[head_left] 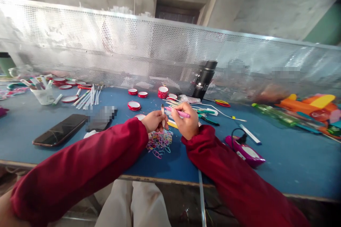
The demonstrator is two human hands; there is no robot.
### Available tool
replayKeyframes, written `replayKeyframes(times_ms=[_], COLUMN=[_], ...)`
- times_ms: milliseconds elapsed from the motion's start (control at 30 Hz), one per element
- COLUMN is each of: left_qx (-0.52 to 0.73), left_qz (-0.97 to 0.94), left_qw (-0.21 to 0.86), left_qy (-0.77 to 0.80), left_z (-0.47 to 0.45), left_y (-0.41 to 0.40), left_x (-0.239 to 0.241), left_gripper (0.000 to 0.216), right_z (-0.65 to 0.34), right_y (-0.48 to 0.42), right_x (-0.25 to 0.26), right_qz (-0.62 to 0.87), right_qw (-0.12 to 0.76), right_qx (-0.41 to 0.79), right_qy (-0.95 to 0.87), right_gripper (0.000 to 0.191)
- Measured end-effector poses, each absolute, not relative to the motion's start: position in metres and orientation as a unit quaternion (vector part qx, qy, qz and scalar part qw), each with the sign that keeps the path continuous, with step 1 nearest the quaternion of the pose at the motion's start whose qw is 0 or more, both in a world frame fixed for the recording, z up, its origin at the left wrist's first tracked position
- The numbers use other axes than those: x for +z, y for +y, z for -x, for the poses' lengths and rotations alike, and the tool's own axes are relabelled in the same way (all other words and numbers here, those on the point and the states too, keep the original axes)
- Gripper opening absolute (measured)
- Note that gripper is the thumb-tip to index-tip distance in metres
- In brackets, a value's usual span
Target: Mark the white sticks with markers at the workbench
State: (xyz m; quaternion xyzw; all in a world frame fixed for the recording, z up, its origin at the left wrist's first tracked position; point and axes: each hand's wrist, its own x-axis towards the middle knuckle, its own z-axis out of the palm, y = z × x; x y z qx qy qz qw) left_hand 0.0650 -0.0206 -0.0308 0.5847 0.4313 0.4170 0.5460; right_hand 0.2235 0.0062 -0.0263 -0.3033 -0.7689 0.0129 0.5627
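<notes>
Over the middle of the table my left hand (156, 120) is closed on a narrow pale strip (163, 111) with a dark top end, held nearly upright. My right hand (187, 120) grips a pink marker pen (183, 113). The pen points left at the strip; whether its tip touches the strip I cannot make out. Beneath my hands lies a heap of colourful small rubber bands (159, 143). Behind my right hand are white and yellow pens or sticks (172, 123), partly hidden.
Left stand two dark phones (60, 130), a white cup of pens (42, 95) and several white strips (89, 97). Red round tins (134, 105) sit farther back. A black bottle (205, 79), green-handled pliers (209, 118), a purple device (246, 152) and an orange toy (301, 108) are right.
</notes>
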Motion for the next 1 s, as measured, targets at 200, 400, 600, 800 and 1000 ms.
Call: replayKeyframes(times_ms=[200,400,600,800,1000], left_qx=[0.417,0.418,0.415,0.413,0.418], left_qz=[-0.583,-0.584,-0.586,-0.592,-0.584], left_qw=[0.545,0.547,0.544,0.540,0.543], left_qy=[0.436,0.431,0.433,0.432,0.435], left_z=[-0.0648,-0.0638,-0.0638,-0.0640,-0.0644], left_y=[-0.0203,-0.0189,-0.0180,-0.0182,-0.0190], left_x=[-0.0305,-0.0310,-0.0328,-0.0330,-0.0323], left_gripper=[0.019,0.018,0.019,0.020,0.021], right_z=[-0.2235,-0.2234,-0.2213,-0.2219,-0.2210], right_y=[0.0056,0.0057,0.0039,0.0057,0.0059], right_x=[-0.0263,-0.0262,-0.0262,-0.0259,-0.0264], right_qz=[0.299,0.308,0.301,0.301,0.301], right_qw=[0.563,0.564,0.563,0.567,0.562], right_qx=[0.017,0.008,0.009,-0.004,-0.010], right_qy=[-0.770,-0.766,-0.770,-0.767,-0.771], right_gripper=[0.010,0.011,0.011,0.012,0.012])
